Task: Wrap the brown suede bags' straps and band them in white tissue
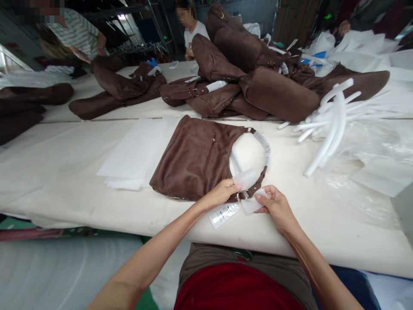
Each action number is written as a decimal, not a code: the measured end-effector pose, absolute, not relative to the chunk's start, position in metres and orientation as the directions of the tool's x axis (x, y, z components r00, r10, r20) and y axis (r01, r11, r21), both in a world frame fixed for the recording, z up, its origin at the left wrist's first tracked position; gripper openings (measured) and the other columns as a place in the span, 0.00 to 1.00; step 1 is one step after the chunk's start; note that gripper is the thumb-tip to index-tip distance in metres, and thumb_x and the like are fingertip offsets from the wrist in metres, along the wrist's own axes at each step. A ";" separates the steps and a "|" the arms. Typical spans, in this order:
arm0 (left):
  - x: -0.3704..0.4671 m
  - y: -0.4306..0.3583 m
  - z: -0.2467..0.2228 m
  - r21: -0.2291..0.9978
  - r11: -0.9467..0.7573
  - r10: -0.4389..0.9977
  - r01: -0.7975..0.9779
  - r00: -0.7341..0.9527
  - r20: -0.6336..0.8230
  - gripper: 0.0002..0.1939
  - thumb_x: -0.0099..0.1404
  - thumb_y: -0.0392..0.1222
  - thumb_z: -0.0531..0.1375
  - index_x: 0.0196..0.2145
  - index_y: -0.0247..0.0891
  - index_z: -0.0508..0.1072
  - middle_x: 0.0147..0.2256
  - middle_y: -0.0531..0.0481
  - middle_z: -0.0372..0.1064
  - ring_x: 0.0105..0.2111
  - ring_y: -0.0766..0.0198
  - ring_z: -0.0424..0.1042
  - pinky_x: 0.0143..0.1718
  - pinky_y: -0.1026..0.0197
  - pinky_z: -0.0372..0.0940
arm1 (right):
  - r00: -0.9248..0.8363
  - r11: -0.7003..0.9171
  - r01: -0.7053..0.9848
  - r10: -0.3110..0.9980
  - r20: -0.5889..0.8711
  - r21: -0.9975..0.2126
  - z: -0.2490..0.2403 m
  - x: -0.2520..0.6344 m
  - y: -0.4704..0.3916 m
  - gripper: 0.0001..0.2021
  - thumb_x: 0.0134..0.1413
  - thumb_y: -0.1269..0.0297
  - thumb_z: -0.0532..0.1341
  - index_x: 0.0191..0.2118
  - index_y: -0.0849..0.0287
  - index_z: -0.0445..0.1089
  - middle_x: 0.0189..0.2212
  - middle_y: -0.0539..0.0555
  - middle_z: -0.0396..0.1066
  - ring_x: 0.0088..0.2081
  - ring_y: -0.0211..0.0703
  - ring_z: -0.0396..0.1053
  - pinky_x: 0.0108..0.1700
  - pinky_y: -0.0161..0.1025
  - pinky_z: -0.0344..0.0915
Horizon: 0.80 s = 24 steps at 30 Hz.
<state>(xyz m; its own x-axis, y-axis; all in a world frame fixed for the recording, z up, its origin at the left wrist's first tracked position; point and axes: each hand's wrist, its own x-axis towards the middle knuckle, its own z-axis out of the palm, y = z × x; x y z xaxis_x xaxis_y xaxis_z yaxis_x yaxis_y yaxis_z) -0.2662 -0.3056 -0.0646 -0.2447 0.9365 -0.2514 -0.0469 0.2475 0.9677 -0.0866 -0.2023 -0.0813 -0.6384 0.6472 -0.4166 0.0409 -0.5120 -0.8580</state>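
Observation:
A brown handbag [190, 159] lies flat in front of me, its strap [267, 150] looping to the right and partly covered in clear wrap. A small white sheet of wrapping [247, 177] passes by the lower end of the strap. My left hand [224, 191] pinches one end of it beside the bag's edge. On the other side of the strap's buckle, my right hand [274, 204] grips a white piece of wrapping [253, 206]. Whether both ends belong to one sheet is hidden under the strap. A printed tag in clear plastic [223, 215] lies below my left hand.
White sheets [135, 159] lie left of the bag. Brown bags [277, 94] are piled behind, with more bags [116, 86] farther left. White foam tubes [335, 125] and clear plastic [355, 185] lie at right. Two people [195, 32] [79, 34] stand across the table.

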 end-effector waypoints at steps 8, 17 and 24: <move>-0.262 -0.301 -0.062 0.966 0.249 0.950 -0.069 -0.175 -0.258 0.18 0.54 0.49 0.68 0.38 0.31 0.79 0.35 0.45 0.78 0.35 0.59 0.73 0.41 0.61 0.66 | -0.675 -0.470 0.016 0.646 -0.357 -0.882 -0.083 -0.074 -0.207 0.23 0.40 0.55 0.74 0.42 0.56 0.69 0.29 0.50 0.76 0.29 0.42 0.73 0.31 0.41 0.76; -0.262 -0.298 -0.060 0.964 0.260 0.941 -0.047 -0.210 -0.264 0.12 0.55 0.46 0.65 0.27 0.32 0.77 0.24 0.52 0.71 0.25 0.67 0.65 0.28 0.67 0.59 | -0.779 0.348 0.041 0.598 0.188 -0.936 -0.083 -0.065 -0.177 0.06 0.51 0.62 0.68 0.37 0.49 0.79 0.33 0.53 0.71 0.36 0.48 0.70 0.45 0.46 0.70; -0.259 -0.303 -0.066 0.963 0.271 0.942 -0.003 -0.205 -0.266 0.15 0.60 0.50 0.62 0.30 0.33 0.75 0.23 0.55 0.64 0.24 0.68 0.59 0.26 0.66 0.54 | -0.780 0.362 0.031 0.591 0.204 -0.932 -0.077 -0.105 -0.160 0.06 0.50 0.56 0.69 0.29 0.51 0.77 0.58 0.54 0.67 0.67 0.59 0.51 0.67 0.59 0.46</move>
<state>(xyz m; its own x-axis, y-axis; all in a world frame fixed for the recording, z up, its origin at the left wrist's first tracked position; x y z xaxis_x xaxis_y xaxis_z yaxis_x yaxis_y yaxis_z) -0.2592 -0.3026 -0.0660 -0.2050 0.9421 -0.2655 -0.0026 0.2708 0.9626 -0.1051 -0.1597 -0.0769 -0.7803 0.5912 0.2038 0.0310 0.3620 -0.9317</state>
